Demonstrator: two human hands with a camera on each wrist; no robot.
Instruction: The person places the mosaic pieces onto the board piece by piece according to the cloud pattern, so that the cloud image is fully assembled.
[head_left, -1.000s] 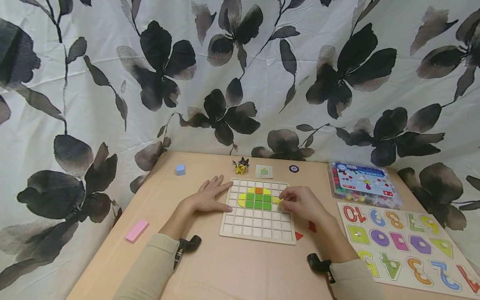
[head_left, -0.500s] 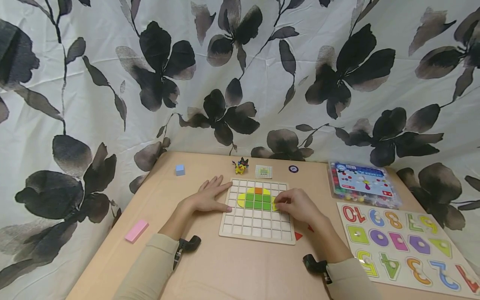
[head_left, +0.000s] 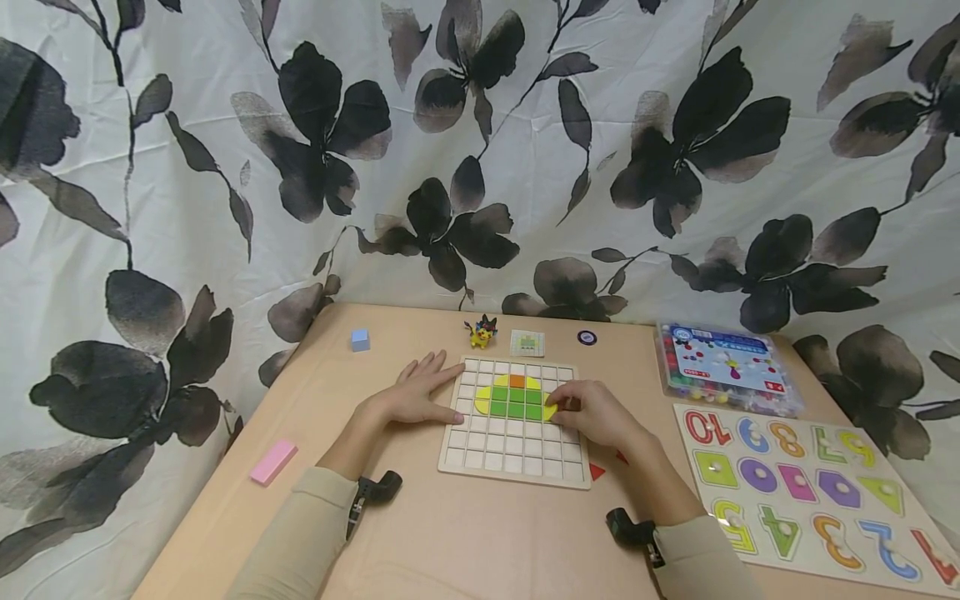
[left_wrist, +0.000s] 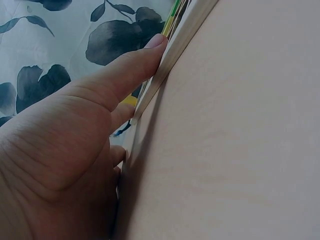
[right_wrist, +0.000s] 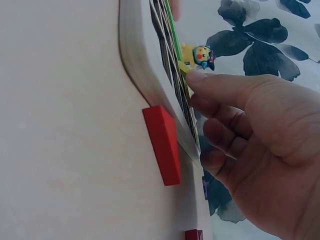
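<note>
A white grid board [head_left: 487,461] lies mid-table, bearing a block of green squares [head_left: 516,403], an orange square [head_left: 517,381] above them and yellow rounded pieces [head_left: 482,406] around them. My left hand [head_left: 408,398] rests with spread fingers along the board's left edge, thumb over the rim. At the right end of the green rows, my right hand [head_left: 596,410] pinches a yellow piece [head_left: 551,411] between thumb and forefinger, low over the grid. That yellow piece [right_wrist: 184,67] peeks out at the thumb tip in the right wrist view, mostly covered by the fingers.
Red triangular blocks [right_wrist: 162,145] lie by the board's right edge. Behind it stand a small yellow figurine [head_left: 482,332], a pattern card [head_left: 528,343] and a dark disc [head_left: 587,337]. Rightward are a clear box [head_left: 731,367] and a number puzzle [head_left: 787,454]; leftward, blue [head_left: 361,339] and pink [head_left: 274,462] blocks.
My right hand has shifted slightly left over the board with the yellow piece, bringing it against the green squares. The left hand has stayed in place.
</note>
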